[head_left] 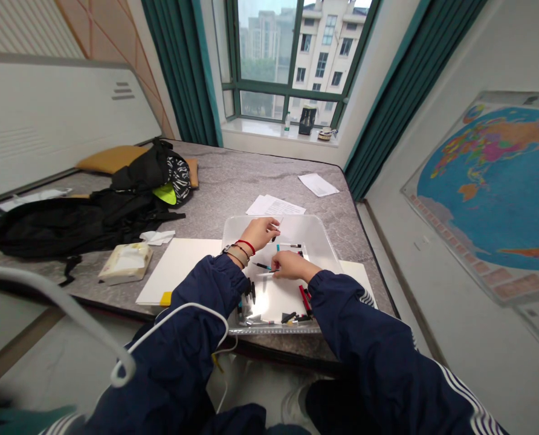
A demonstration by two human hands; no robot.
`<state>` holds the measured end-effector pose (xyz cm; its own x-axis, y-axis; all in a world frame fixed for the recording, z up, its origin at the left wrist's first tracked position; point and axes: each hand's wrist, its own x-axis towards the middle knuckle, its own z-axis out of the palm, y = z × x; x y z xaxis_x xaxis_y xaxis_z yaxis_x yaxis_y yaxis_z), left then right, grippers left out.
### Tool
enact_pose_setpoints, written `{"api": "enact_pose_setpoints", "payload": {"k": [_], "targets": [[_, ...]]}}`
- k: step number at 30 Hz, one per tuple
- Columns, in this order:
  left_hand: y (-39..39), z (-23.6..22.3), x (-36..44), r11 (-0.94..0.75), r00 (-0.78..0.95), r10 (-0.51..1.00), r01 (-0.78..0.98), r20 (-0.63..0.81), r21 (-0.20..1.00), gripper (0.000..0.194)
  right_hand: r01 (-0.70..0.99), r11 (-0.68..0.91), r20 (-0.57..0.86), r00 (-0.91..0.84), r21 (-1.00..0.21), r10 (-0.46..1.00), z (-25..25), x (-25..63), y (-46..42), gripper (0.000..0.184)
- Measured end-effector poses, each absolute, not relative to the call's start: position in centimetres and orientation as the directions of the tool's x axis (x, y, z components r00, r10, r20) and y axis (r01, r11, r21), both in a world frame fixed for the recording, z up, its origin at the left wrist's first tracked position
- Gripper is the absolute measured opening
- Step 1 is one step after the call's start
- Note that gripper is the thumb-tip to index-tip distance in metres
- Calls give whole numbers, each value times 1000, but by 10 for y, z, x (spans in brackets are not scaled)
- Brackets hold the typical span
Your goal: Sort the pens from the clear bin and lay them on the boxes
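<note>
here, pinches a pen (263,266) in the right hand (291,264), over the clear box (276,330), long axis leftward from the grip, on the near side of the left hand (259,233); there, pinches something slim (274,238), too small to name.

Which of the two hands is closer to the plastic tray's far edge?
The left hand, with the red bracelet. The right hand, its visible wrist bare, is nearer the tray's near edge.

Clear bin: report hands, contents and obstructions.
Left hand pinching slim thing; right hand at pen, both over bin. Loose markers near front. White cable across left sleeve.
</note>
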<state>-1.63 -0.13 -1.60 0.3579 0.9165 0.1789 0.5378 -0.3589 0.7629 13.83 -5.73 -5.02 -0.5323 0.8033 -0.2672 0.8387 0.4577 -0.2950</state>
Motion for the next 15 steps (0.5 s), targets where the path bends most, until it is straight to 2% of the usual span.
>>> {"api": "enact_pose_setpoints", "payload": {"k": [4,8,13,15], "targets": [[1,-16,-16,-401,366,904,550,220,733,17,838,443,-277,-529,-317,802,-51,140,-55,16],[-2,-13,-15,-457,416,874,532,251,713,10,875,404,-332,-477,-267,814,-49,139,-58,18],[-10,-7,-16,-480,455,853,497,254,723,8,906,352,-200,-400,-236,895,-39,129,-71,29],[-14,-5,-17,-478,441,860,523,256,706,7,890,381,-209,-434,-250,876,-35,124,-78,31]]}}
